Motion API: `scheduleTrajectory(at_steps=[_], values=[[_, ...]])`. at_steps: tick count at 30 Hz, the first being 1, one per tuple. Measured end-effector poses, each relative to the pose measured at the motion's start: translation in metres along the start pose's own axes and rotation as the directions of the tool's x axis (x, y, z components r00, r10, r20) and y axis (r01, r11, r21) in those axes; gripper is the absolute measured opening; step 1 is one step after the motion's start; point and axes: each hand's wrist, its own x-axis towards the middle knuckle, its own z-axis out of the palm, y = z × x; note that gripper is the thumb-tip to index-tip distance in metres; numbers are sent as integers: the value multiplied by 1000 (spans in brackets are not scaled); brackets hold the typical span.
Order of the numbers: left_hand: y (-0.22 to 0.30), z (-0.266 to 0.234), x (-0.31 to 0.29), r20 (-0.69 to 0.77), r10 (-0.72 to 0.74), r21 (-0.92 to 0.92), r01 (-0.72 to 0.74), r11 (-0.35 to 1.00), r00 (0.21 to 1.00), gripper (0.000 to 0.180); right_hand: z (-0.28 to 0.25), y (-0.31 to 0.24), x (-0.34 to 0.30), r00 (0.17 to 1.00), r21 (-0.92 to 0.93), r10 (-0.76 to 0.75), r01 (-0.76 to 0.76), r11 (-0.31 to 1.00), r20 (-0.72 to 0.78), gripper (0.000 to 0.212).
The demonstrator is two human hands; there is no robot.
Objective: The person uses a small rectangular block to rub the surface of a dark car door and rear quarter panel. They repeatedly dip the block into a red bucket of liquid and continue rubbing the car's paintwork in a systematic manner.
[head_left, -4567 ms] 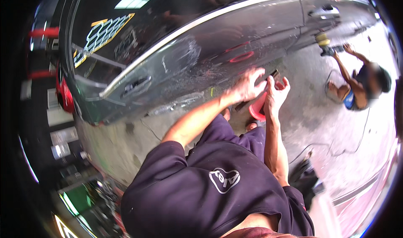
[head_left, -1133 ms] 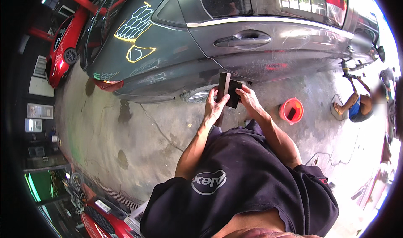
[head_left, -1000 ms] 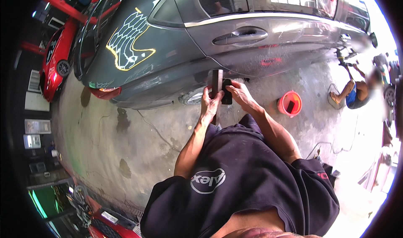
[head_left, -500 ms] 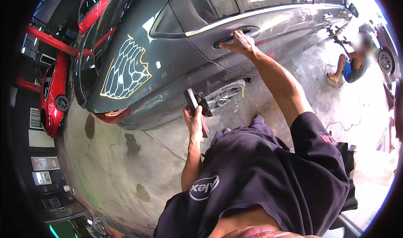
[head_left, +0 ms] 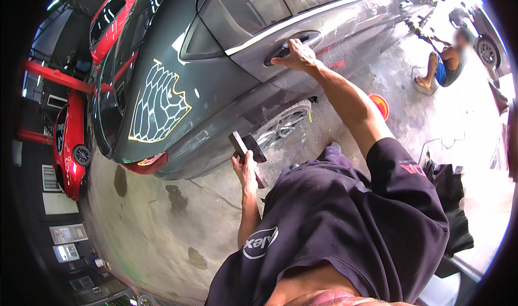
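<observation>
My right hand (head_left: 298, 55) is at the rear door handle (head_left: 311, 37) of a dark grey car (head_left: 216, 123), its fingers hooked over the handle and the thumb spread to the left. The door appears shut. In my left hand (head_left: 246, 171), held low beside the rear wheel (head_left: 286, 125), are a long flat greyish-brown bar (head_left: 236, 142) and a dark, roughly rectangular piece (head_left: 254, 148). The fingers close round both, and what kind of things they are I cannot make out.
A person (head_left: 449, 63) squats by the car's front at the right, holding a tool. An orange-red bucket (head_left: 379, 106) stands beyond my right forearm. A cable (head_left: 216, 192) runs across the stained floor. Red cars (head_left: 70, 149) and red lift arms (head_left: 59, 76) are at the left.
My view has shifted slightly, and the bucket now shows beside my right arm. My right hand stays at the door handle; my left keeps hold of the bar and dark piece.
</observation>
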Motion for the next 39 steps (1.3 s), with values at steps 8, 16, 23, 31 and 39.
scheduleTrajectory(at_steps=[8, 16, 23, 31, 39], values=[[16, 47, 1, 92, 33, 68, -40, 997, 995, 54, 33, 6, -48, 921, 111, -69, 120, 987, -382, 97], [-33, 125, 24, 155, -146, 276, 99, 956, 977, 64, 65, 77, -211, 943, 54, -332, 330, 943, 38, 79], [-50, 287, -13, 316, -408, 299, 319, 900, 856, 50, 5, 161, -278, 931, 28, -332, 332, 943, 148, 93], [-134, 454, -67, 523, -505, 420, 308, 854, 687, 65, -49, 305, -318, 1000, 146, 15, -18, 989, 19, 56], [-173, 552, -117, 520, -651, 570, 343, 747, 553, 54, -71, 440, -360, 916, 259, 370, -323, 910, -158, 21]])
